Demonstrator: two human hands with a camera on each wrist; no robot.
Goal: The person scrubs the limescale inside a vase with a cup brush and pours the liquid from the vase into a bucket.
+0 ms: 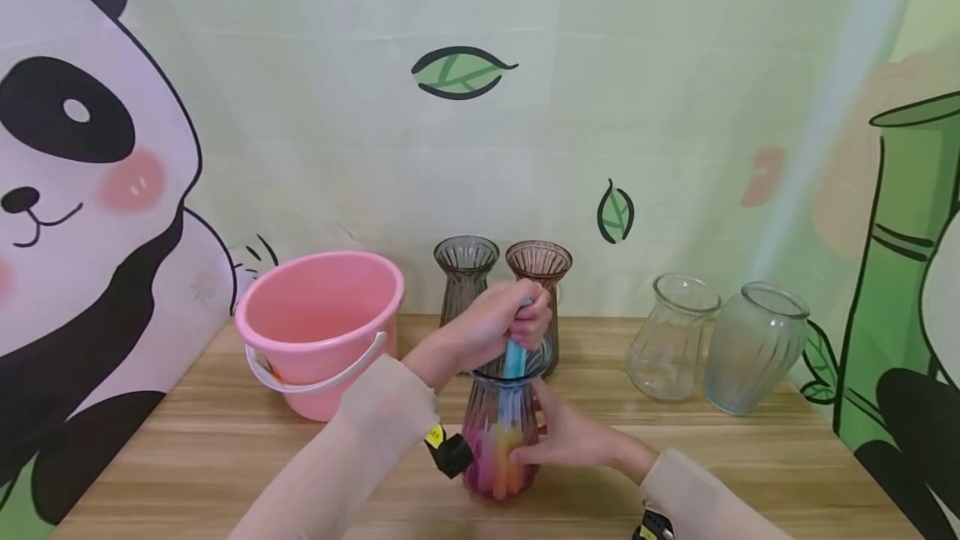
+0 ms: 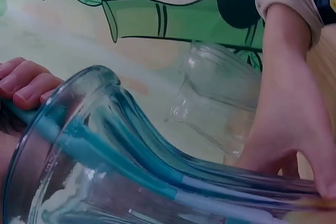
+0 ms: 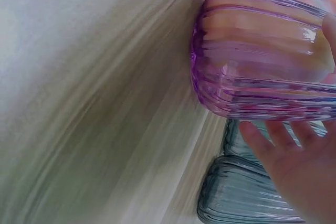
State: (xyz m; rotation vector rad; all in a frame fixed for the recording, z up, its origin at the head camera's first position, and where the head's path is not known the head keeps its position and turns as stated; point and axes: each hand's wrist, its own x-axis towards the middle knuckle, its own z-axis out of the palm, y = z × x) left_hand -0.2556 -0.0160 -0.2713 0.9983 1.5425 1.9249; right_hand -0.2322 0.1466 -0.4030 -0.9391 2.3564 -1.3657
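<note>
In the head view a ribbed glass vase (image 1: 480,415), blue at the rim and purple at the base, stands on the table near the middle. My left hand (image 1: 498,323) grips the light blue handle of a sponge bottle brush (image 1: 515,359) that goes down through the vase's mouth. Its soft orange and yellow head (image 3: 262,27) shows through the purple glass in the right wrist view. My right hand (image 1: 573,432) holds the vase's lower body from the right, thumb in front and fingers behind.
A pink bucket (image 1: 318,361) with a white handle stands at the left. Behind the held vase are a grey vase (image 1: 465,269) and a brown vase (image 1: 538,261). A clear vase (image 1: 663,357) and a pale blue vase (image 1: 750,365) stand at the right. A printed cloth backdrop (image 1: 337,107) hangs behind.
</note>
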